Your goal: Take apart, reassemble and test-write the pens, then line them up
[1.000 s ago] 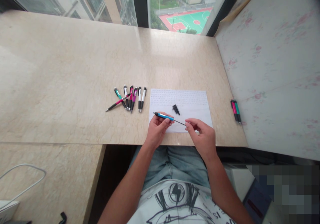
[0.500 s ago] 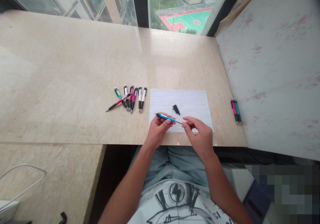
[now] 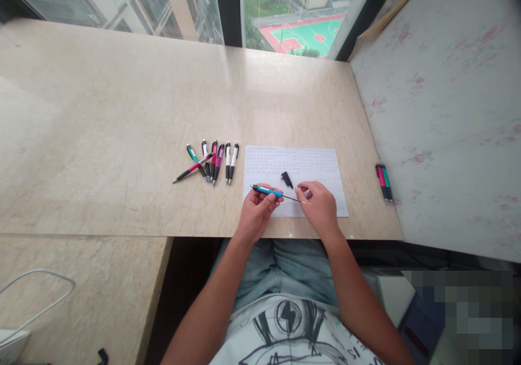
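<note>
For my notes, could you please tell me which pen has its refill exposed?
The blue pen in the left hand: its thin refill sticks out; the other pens on the tabletop show none.

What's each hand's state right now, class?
Left hand: closed, holding the blue pen.
Right hand: near the black piece; whether gripping, cannot be told.

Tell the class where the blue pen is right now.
In the head view, the blue pen is in the left hand, over the lower left of the paper, with the right hand to its right.
</note>
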Tool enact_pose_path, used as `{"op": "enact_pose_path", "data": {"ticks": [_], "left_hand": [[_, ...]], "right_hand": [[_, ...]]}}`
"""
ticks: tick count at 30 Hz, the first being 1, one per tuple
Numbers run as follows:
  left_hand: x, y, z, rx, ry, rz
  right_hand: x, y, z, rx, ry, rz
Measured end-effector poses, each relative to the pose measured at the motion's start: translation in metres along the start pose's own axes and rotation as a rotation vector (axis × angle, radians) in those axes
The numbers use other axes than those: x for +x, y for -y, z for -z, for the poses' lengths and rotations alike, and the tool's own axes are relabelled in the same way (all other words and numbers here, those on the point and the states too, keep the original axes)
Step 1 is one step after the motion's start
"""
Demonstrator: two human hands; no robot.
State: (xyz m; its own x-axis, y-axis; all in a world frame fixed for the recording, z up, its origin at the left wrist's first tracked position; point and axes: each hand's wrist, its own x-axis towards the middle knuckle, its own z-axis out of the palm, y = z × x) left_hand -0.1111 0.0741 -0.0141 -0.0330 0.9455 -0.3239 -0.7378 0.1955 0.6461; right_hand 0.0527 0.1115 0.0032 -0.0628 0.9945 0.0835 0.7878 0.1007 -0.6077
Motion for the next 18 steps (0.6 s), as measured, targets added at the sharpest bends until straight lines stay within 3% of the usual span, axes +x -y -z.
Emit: {"op": "enact_pose_path", "data": {"ticks": [5, 9, 14, 18], "left_hand": [[0.0, 0.0, 0.0, 0.003, 0.009, -0.003], [0.0, 0.0, 0.0, -0.003, 0.011, -0.004], [-0.001, 0.0, -0.001, -0.006, 0.005, -0.005], [0.0, 0.0, 0.0, -0.005, -0.005, -0.003]], "right_hand": [[0.003, 0.004, -0.015, -0.177, -0.028, 0.035], [0.003, 0.006, -0.02, -0.161, -0.058, 0.008], [0.0, -0.004, -0.009, 0.065, -0.131, -0.077], [-0.007, -0.016, 0.006, 0.457, -0.096, -0.199]]}}
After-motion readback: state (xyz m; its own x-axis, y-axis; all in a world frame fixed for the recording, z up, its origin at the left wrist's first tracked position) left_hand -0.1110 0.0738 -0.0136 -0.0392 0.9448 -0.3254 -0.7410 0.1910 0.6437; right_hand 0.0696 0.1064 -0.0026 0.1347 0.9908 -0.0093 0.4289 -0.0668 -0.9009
